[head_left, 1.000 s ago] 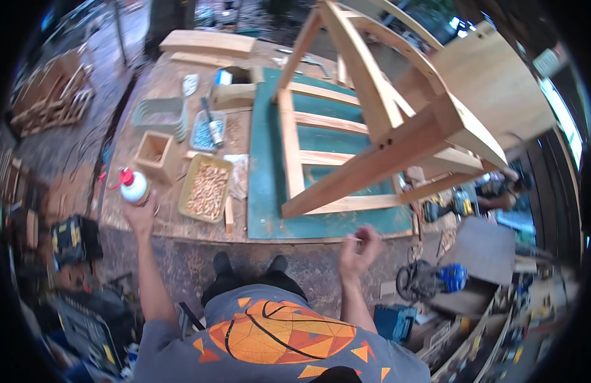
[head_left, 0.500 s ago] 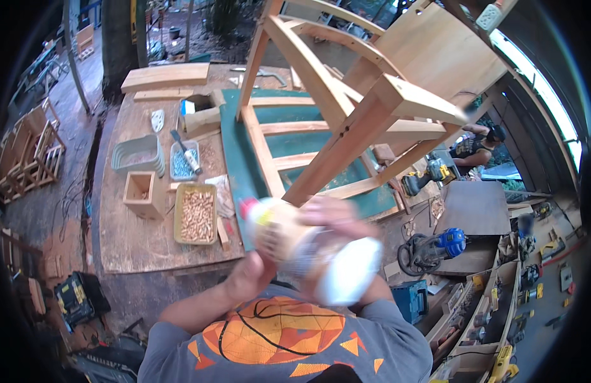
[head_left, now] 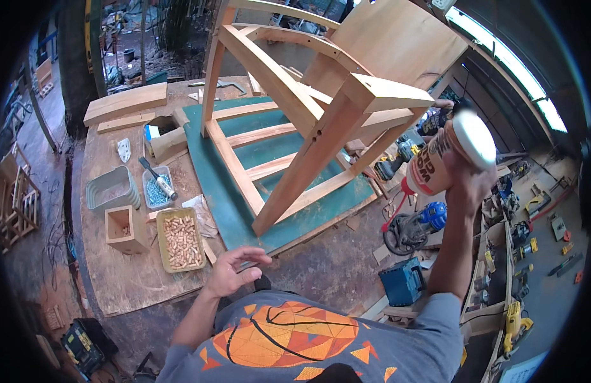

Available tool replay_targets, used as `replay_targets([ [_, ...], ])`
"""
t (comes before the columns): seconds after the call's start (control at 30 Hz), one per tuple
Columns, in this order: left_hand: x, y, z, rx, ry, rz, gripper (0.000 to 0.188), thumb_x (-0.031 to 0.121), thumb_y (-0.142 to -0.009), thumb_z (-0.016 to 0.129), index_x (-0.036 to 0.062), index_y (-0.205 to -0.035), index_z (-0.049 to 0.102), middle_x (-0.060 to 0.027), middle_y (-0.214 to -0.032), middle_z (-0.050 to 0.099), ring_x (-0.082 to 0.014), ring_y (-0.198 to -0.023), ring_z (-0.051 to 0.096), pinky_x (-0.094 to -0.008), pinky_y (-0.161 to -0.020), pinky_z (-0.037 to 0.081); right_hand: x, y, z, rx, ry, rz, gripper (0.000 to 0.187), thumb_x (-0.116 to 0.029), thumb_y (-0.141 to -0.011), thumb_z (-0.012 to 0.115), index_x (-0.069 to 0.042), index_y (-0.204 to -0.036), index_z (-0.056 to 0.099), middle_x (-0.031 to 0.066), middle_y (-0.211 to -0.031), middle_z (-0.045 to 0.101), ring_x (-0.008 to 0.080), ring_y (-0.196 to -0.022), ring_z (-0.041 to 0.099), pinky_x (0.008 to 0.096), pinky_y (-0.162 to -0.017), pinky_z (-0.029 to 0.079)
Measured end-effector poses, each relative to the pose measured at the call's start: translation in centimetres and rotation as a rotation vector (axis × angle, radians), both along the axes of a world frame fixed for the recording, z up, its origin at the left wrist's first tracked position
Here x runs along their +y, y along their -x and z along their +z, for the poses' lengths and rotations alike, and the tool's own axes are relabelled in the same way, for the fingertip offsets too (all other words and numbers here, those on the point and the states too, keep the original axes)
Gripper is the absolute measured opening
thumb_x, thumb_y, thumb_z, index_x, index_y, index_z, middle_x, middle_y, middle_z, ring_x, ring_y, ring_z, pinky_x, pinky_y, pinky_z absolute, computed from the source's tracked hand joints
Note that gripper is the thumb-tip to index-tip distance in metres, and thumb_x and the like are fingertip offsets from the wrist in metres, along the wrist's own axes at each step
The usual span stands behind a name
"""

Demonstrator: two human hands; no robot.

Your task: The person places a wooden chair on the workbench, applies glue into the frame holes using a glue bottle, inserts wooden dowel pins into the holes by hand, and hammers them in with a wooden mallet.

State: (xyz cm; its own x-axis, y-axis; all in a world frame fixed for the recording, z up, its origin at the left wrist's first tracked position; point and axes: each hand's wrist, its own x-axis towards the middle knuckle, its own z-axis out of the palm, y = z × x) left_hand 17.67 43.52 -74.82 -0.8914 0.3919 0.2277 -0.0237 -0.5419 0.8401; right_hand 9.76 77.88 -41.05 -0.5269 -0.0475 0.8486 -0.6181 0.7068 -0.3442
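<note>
My right hand (head_left: 469,182) is wrapped round a glue bottle (head_left: 430,167), raised at the right. The bottle is tilted, its white base up and its red nozzle end down toward the left. My left hand (head_left: 238,269) holds nothing; its fingers are loosely bent and apart from the thumb, just off the table's near edge. In front of me a wooden chair frame (head_left: 311,156) lies on a green mat (head_left: 228,210), with dowel holes showing in one leg. Closest to my left hand stands a yellowish tray (head_left: 164,255) of wooden dowels (head_left: 182,241).
Left on the worktable (head_left: 136,287) are a wooden box (head_left: 122,241), a grey tub (head_left: 110,191), and a brush (head_left: 160,179) across a tub of blue bits. A blue-topped vacuum (head_left: 429,220) and a teal case (head_left: 402,281) stand at right. Another person (head_left: 435,121) is beyond the chair.
The glue bottle has gone from in front of my chest to the right, in my right hand alone. My left hand has come away from it. The view has shifted.
</note>
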Motion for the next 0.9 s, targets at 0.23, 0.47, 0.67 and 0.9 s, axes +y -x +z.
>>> replay_targets([
  [0.23, 1.4, 2.4, -0.3, 0.076, 0.231, 0.319, 0.051, 0.016, -0.088, 0.080, -0.0018, -0.132, 0.060, -0.0132, -0.121, 0.070, -0.0207, -0.114, 0.066, -0.0361, -0.102, 0.051, -3.6, 2.0, 14.5, 0.177, 0.311, 0.623, 0.071, -0.031, -0.088, 0.072, 0.013, -0.138, 0.046, 0.0283, -0.117, 0.068, 0.0369, -0.106, 0.070, 0.0472, -0.094, 0.058],
  [0.47, 3.8, 3.2, -5.4, 0.031, 0.513, 0.517, 0.050, 0.015, -0.085, 0.081, -0.0005, -0.129, 0.062, -0.0141, -0.121, 0.069, -0.0239, -0.110, 0.067, -0.0365, -0.098, 0.052, -11.8, 7.9, 18.3, -0.288, 0.023, 1.268, 0.030, -0.026, -0.099, 0.063, -0.006, -0.121, 0.058, 0.0121, -0.103, 0.068, 0.0243, -0.089, 0.071, 0.0391, -0.081, 0.061],
  [0.67, 3.9, 2.3, -8.3, 0.023, 0.613, 0.681, 0.044, 0.013, -0.083, 0.080, -0.0028, -0.121, 0.065, -0.0166, -0.113, 0.068, -0.0269, -0.104, 0.068, -0.0361, -0.093, 0.055, -14.2, 10.4, 18.1, -0.365, 0.137, 1.091, 0.032, -0.024, -0.101, 0.059, -0.003, -0.124, 0.054, 0.0172, -0.104, 0.067, 0.0282, -0.094, 0.071, 0.0424, -0.087, 0.060],
  [0.9, 4.2, 2.3, -9.1, 0.085, 0.687, 0.723, 0.034, 0.008, -0.084, 0.077, -0.0031, -0.116, 0.068, -0.0180, -0.112, 0.068, -0.0291, -0.102, 0.069, -0.0360, -0.092, 0.056, -13.5, 12.1, 17.5, -0.472, 0.181, 1.061, 0.035, -0.028, -0.101, 0.059, -0.001, -0.122, 0.057, 0.0146, -0.105, 0.069, 0.0234, -0.090, 0.071, 0.0378, -0.082, 0.061],
])
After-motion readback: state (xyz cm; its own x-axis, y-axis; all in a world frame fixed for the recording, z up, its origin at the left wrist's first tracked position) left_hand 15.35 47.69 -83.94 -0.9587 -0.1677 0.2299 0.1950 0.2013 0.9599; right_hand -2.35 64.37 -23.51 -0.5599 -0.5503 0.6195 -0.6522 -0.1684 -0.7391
